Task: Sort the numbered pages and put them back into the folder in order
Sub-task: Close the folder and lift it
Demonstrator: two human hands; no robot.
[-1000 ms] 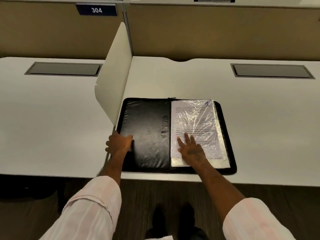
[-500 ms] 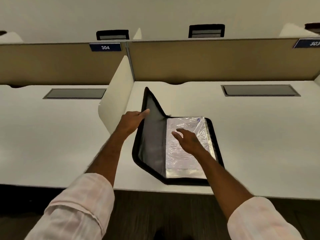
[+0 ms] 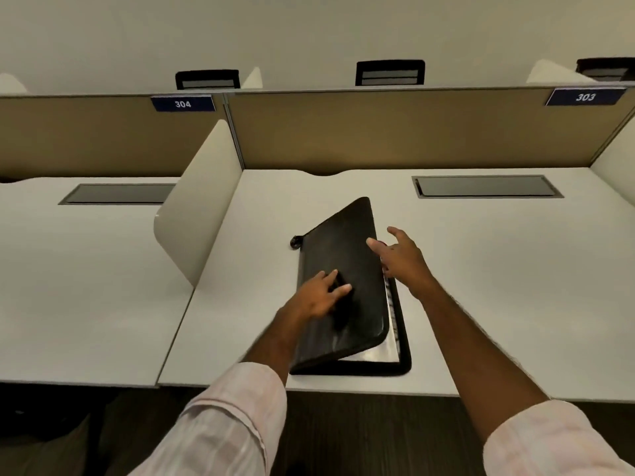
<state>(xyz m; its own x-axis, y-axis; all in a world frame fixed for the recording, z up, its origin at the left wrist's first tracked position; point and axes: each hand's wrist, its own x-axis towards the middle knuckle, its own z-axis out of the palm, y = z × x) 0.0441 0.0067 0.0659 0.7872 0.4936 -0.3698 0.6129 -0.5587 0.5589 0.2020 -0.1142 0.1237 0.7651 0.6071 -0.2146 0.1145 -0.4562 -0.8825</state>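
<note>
A black zip folder (image 3: 347, 266) lies on the white desk (image 3: 498, 286), its cover swung over and almost down on the right half. A strip of the plastic-sleeved pages (image 3: 391, 324) shows in the gap along the right and near edges. My left hand (image 3: 321, 295) presses flat on the outside of the cover with fingers spread. My right hand (image 3: 400, 254) hovers at the cover's right edge, fingers relaxed and holding nothing.
A white side divider (image 3: 196, 214) stands just left of the folder. A tan back partition (image 3: 412, 128) with labels 304 and 303 closes the far side. A grey cable hatch (image 3: 488, 187) is set into the desk at the back right. The zip pull (image 3: 296, 242) lies at the folder's far left corner.
My left hand lifted the cover from flat on the left, swung it over the pages and now presses it down. My right hand came off the pages and moved to the right edge.
</note>
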